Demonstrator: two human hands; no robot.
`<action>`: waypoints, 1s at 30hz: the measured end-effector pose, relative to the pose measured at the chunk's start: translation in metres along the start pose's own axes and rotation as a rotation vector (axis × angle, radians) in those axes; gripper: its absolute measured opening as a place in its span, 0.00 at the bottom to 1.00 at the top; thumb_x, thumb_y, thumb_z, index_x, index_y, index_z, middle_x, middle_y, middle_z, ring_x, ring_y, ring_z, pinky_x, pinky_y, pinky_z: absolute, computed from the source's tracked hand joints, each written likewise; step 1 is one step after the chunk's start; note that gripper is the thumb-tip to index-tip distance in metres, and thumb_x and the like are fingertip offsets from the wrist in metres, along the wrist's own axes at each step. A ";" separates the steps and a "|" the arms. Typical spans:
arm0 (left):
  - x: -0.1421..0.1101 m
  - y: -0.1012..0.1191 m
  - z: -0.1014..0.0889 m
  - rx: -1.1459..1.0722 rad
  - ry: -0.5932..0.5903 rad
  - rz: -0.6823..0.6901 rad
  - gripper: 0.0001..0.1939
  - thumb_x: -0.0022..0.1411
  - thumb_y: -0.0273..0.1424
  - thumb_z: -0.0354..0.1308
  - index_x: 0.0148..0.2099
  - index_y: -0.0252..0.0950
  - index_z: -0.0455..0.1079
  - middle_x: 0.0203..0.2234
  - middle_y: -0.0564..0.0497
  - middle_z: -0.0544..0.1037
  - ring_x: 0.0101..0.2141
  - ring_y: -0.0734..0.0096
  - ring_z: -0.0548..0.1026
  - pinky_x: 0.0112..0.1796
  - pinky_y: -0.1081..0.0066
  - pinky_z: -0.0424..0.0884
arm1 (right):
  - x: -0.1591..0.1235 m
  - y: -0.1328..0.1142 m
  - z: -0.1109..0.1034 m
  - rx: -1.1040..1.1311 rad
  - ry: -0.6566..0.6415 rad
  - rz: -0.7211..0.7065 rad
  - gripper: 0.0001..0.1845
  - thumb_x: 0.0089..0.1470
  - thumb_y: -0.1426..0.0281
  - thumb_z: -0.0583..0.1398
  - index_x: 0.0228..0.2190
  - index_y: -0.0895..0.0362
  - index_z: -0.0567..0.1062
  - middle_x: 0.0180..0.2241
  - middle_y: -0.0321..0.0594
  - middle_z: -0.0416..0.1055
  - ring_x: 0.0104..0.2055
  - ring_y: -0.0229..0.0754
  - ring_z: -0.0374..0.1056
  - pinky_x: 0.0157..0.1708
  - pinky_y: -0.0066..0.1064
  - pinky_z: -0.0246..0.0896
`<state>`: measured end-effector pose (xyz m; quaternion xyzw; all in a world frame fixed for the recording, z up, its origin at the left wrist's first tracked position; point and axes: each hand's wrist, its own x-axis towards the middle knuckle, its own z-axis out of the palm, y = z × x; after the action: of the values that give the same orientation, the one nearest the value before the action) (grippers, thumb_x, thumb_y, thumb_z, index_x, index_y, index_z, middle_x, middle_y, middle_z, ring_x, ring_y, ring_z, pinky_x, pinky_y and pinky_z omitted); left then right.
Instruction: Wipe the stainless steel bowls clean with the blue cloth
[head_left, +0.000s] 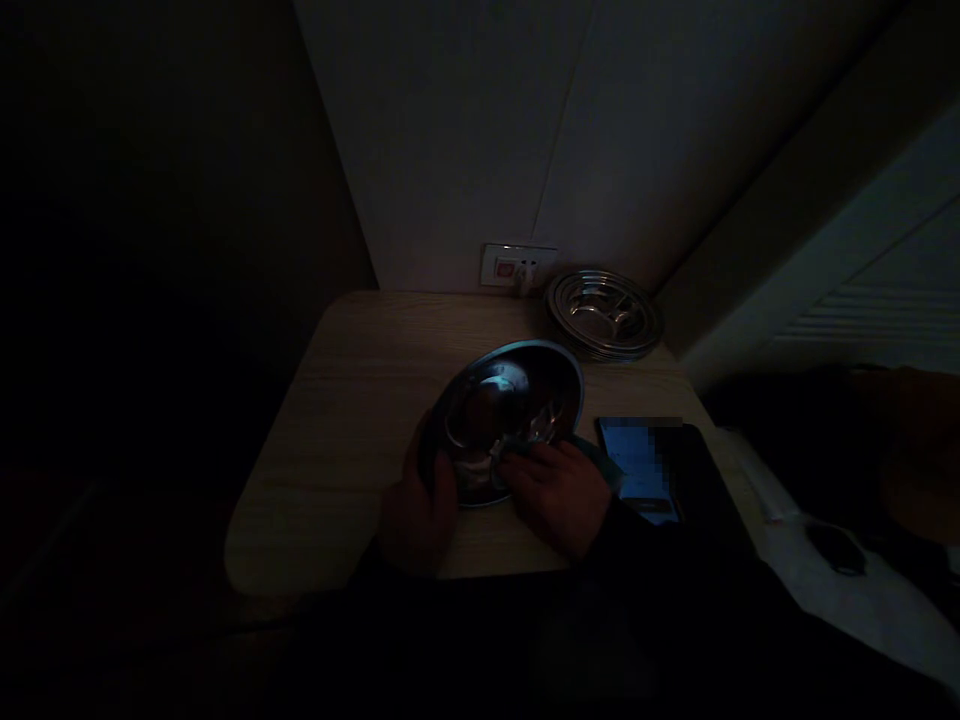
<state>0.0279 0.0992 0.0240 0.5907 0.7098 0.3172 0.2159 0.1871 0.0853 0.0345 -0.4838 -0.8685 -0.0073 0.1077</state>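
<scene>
A shiny metal plate (487, 395) with raised dividers is tilted up over the wooden table. My left hand (416, 515) grips its lower left rim, thumb on the inner side. Pressed against the lower right of the plate's inside is my right hand (559, 490), its fingers closed on a dark teal cloth (600, 462). Part of the cloth sticks out to the right behind that hand. The picture is dark, and my fingertips are hard to make out.
Behind, at the table's (337, 400) back right, a stack of metal divided plates (604, 315) stands near the wall. A wall socket (519, 267) with a plug is left of it. A lit phone or tablet (634, 460) lies right of my right hand.
</scene>
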 end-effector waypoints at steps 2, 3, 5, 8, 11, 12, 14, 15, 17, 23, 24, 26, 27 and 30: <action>0.001 -0.001 -0.001 -0.003 -0.019 0.001 0.21 0.60 0.36 0.45 0.52 0.32 0.65 0.29 0.45 0.79 0.26 0.65 0.76 0.25 0.71 0.68 | 0.008 -0.013 0.003 0.131 0.039 0.020 0.12 0.52 0.76 0.54 0.39 0.57 0.72 0.38 0.40 0.75 0.38 0.41 0.65 0.36 0.32 0.56; 0.001 -0.002 -0.002 0.002 -0.018 -0.004 0.21 0.60 0.37 0.45 0.52 0.32 0.65 0.28 0.45 0.79 0.26 0.64 0.76 0.25 0.71 0.68 | 0.011 -0.017 0.004 0.178 0.052 0.022 0.12 0.52 0.76 0.54 0.38 0.57 0.72 0.38 0.39 0.75 0.38 0.40 0.65 0.37 0.31 0.56; 0.001 -0.003 -0.004 0.036 0.006 -0.030 0.22 0.59 0.37 0.45 0.51 0.32 0.66 0.28 0.45 0.78 0.26 0.63 0.76 0.25 0.70 0.68 | 0.012 -0.018 0.004 0.173 0.050 0.004 0.11 0.53 0.75 0.54 0.38 0.56 0.72 0.38 0.39 0.75 0.38 0.41 0.65 0.37 0.32 0.56; 0.000 -0.003 -0.003 0.086 0.040 -0.050 0.22 0.59 0.38 0.46 0.51 0.32 0.66 0.27 0.44 0.78 0.25 0.62 0.75 0.25 0.69 0.67 | 0.005 -0.004 -0.001 0.017 -0.009 -0.033 0.11 0.53 0.74 0.55 0.39 0.55 0.72 0.40 0.40 0.75 0.37 0.43 0.65 0.35 0.35 0.55; 0.001 -0.002 -0.001 0.071 0.008 -0.007 0.21 0.60 0.37 0.45 0.51 0.33 0.66 0.30 0.44 0.78 0.26 0.64 0.76 0.26 0.70 0.67 | 0.004 -0.001 -0.002 0.013 -0.044 -0.007 0.11 0.51 0.76 0.56 0.38 0.56 0.73 0.39 0.40 0.75 0.37 0.43 0.65 0.35 0.35 0.56; 0.001 -0.002 -0.001 0.065 -0.009 -0.002 0.21 0.60 0.37 0.45 0.50 0.33 0.66 0.29 0.45 0.79 0.26 0.64 0.76 0.26 0.70 0.67 | 0.006 -0.005 0.000 0.065 -0.030 0.002 0.12 0.50 0.76 0.56 0.38 0.57 0.72 0.39 0.40 0.75 0.38 0.43 0.65 0.36 0.34 0.57; 0.002 -0.003 -0.001 0.053 -0.029 -0.003 0.21 0.60 0.37 0.44 0.50 0.32 0.66 0.28 0.44 0.79 0.26 0.63 0.76 0.25 0.70 0.68 | 0.011 -0.013 0.003 0.172 0.010 0.002 0.12 0.51 0.76 0.55 0.40 0.57 0.71 0.40 0.40 0.74 0.39 0.41 0.65 0.38 0.31 0.58; 0.002 -0.004 -0.002 0.049 -0.022 -0.009 0.21 0.60 0.37 0.44 0.50 0.31 0.66 0.27 0.44 0.79 0.26 0.63 0.77 0.25 0.70 0.68 | 0.012 -0.015 0.003 0.195 0.021 -0.008 0.13 0.52 0.75 0.55 0.40 0.57 0.71 0.41 0.39 0.74 0.39 0.41 0.65 0.39 0.31 0.58; 0.001 -0.004 -0.003 0.043 0.002 -0.013 0.21 0.60 0.37 0.45 0.50 0.31 0.66 0.28 0.44 0.79 0.27 0.62 0.77 0.26 0.70 0.69 | 0.010 -0.013 0.003 0.150 0.010 -0.038 0.12 0.54 0.75 0.54 0.41 0.56 0.71 0.42 0.39 0.74 0.38 0.42 0.66 0.38 0.33 0.58; 0.001 -0.005 -0.002 0.007 -0.036 0.018 0.21 0.60 0.37 0.44 0.51 0.32 0.66 0.30 0.44 0.79 0.27 0.64 0.77 0.27 0.70 0.69 | 0.007 -0.007 -0.003 0.149 -0.039 -0.022 0.13 0.51 0.76 0.54 0.39 0.56 0.73 0.38 0.39 0.75 0.36 0.42 0.67 0.36 0.33 0.58; 0.002 -0.005 -0.003 0.004 -0.032 0.022 0.21 0.60 0.37 0.44 0.51 0.32 0.66 0.31 0.44 0.79 0.27 0.64 0.77 0.27 0.70 0.69 | 0.010 -0.011 -0.002 0.202 -0.023 -0.014 0.14 0.51 0.77 0.53 0.39 0.57 0.73 0.37 0.39 0.75 0.36 0.41 0.67 0.37 0.31 0.58; 0.002 -0.006 -0.004 0.021 -0.015 0.016 0.21 0.60 0.37 0.44 0.52 0.32 0.65 0.31 0.44 0.79 0.28 0.63 0.77 0.27 0.70 0.69 | 0.014 -0.016 0.001 0.259 0.016 -0.026 0.14 0.52 0.77 0.52 0.39 0.57 0.72 0.38 0.40 0.75 0.37 0.40 0.66 0.37 0.30 0.58; 0.002 -0.005 -0.004 0.033 -0.009 0.008 0.22 0.60 0.36 0.45 0.52 0.31 0.65 0.30 0.44 0.79 0.27 0.63 0.77 0.27 0.70 0.69 | 0.014 -0.015 0.002 0.247 0.029 -0.047 0.13 0.53 0.76 0.52 0.39 0.57 0.72 0.39 0.40 0.75 0.38 0.40 0.66 0.37 0.30 0.58; 0.000 -0.002 -0.005 0.023 -0.019 -0.002 0.21 0.60 0.35 0.46 0.53 0.32 0.65 0.27 0.46 0.79 0.26 0.64 0.76 0.26 0.70 0.68 | 0.003 0.000 0.000 0.100 0.008 -0.141 0.12 0.53 0.74 0.54 0.40 0.55 0.72 0.40 0.39 0.75 0.37 0.41 0.66 0.37 0.34 0.56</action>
<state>0.0231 0.0978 0.0261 0.5953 0.7121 0.3031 0.2160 0.1852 0.0879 0.0350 -0.4153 -0.8993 0.0267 0.1343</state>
